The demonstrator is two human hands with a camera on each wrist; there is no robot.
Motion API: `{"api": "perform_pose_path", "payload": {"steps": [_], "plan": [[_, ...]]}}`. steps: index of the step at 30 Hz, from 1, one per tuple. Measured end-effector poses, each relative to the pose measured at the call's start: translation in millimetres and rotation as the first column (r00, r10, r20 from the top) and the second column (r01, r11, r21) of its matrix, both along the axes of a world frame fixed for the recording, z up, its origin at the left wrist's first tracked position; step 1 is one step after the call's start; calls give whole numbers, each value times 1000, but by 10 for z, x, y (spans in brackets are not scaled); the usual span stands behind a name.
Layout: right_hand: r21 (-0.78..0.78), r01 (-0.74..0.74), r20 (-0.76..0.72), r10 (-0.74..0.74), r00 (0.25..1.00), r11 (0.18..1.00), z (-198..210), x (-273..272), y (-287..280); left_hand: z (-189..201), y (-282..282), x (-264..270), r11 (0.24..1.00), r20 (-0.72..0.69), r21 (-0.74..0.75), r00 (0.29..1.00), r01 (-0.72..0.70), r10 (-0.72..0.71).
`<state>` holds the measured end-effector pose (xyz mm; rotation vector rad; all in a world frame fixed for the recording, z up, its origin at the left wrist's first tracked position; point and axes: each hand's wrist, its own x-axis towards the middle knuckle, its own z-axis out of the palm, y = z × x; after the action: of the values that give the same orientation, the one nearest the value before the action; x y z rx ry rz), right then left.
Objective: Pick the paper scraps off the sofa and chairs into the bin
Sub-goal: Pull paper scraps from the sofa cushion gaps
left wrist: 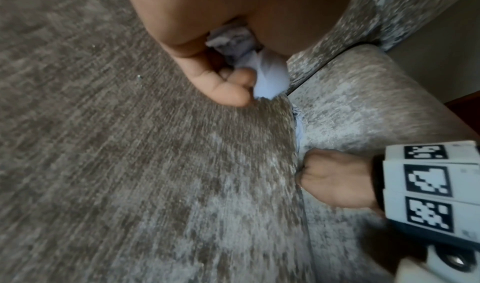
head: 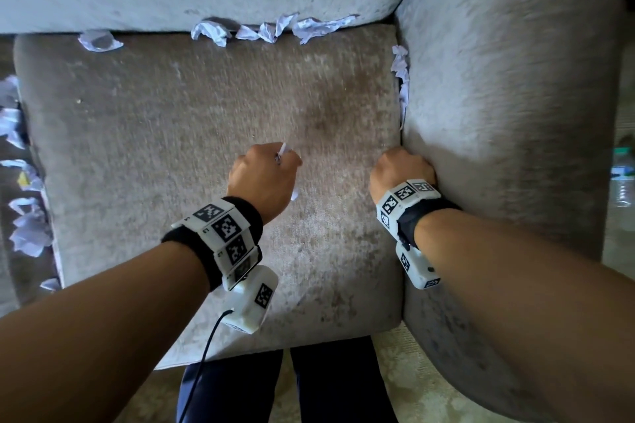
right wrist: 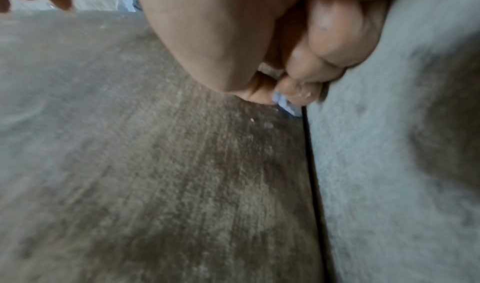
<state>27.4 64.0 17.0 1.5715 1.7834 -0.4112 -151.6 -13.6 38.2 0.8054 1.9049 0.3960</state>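
My left hand (head: 271,168) hovers over the middle of the grey sofa seat (head: 171,148) and grips crumpled white paper scraps (left wrist: 270,76) in a fist; a bit of paper (head: 283,149) sticks out on top. My right hand (head: 402,165) is curled at the crease between seat and right armrest (head: 498,113), its fingertips (right wrist: 293,86) pinching a small white scrap (right wrist: 287,105) at the gap. More crumpled scraps (head: 268,29) lie along the back crease, and one (head: 402,79) is wedged in the right crease farther back. No bin is in view.
Another scrap (head: 99,40) lies at the seat's back left corner. Several scraps (head: 27,227) fill the gap left of the cushion. A plastic bottle (head: 623,175) stands on the floor beyond the armrest. My legs (head: 309,385) stand at the seat's front edge.
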Motion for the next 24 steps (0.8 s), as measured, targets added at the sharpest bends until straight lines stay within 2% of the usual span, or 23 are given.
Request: {"api": "perform_pose_path", "payload": {"steps": [3,7,10,16,18,20,24], "plan": [[2,7,-68,-7,998,1000,69,-60,5,66,43,-24,1000,23,14,1000,1,-1],[13,13,-179,-10,984,1000,89,-171,125,75,142,-36,996,-32,85,999,-19,22],[70,103,-239,-84,967,992,143,-276,268,51,201,-37,995,-42,94,999,-30,34],[171,178,-294,-122,948,969,129,-397,571,5,252,-54,996,7,63,998,-56,56],[185,257,-295,-195,935,949,94,-389,724,-13,257,-75,995,27,56,997,-79,78],[205,386,-329,-308,893,899,15,-388,867,-33,262,-100,993,47,49,993,-110,108],[195,427,-363,-340,868,883,-136,-410,996,-77,264,-146,990,68,25,988,-139,137]]}}
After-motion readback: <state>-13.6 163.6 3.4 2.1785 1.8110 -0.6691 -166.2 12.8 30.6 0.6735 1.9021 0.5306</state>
